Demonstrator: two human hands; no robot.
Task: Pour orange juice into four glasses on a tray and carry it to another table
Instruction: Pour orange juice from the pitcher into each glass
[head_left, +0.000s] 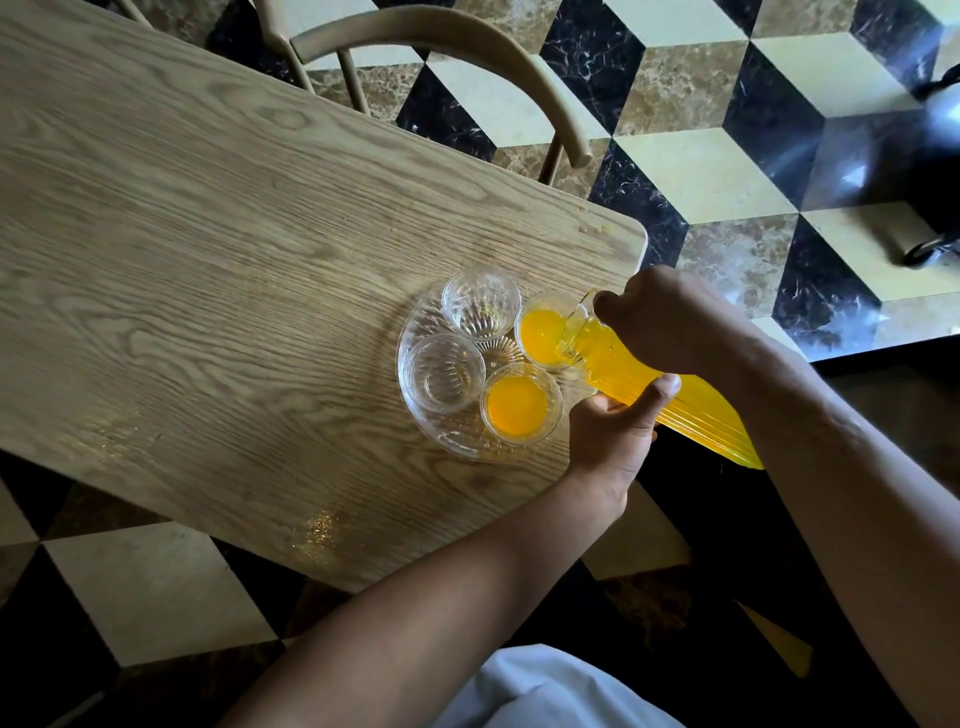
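Observation:
A round clear glass tray (415, 415) sits near the table's right corner with several glasses on it. The near glass (519, 404) holds orange juice. The right glass (540, 327) is partly filled, and juice runs into it from a tilted ribbed glass jug (691, 410) full of orange juice. The far glass (480, 301) and the left glass (442, 373) hold no juice. My right hand (660, 322) grips the jug near its mouth. Underneath, my left hand (618, 421) holds the jug's body.
The wooden table (234, 260) ends just right of the tray. A wooden chair (467, 57) stands at its far side. The floor is patterned tile. Small drops (589, 226) lie near the table corner. A black wheeled base (935, 244) is at the right.

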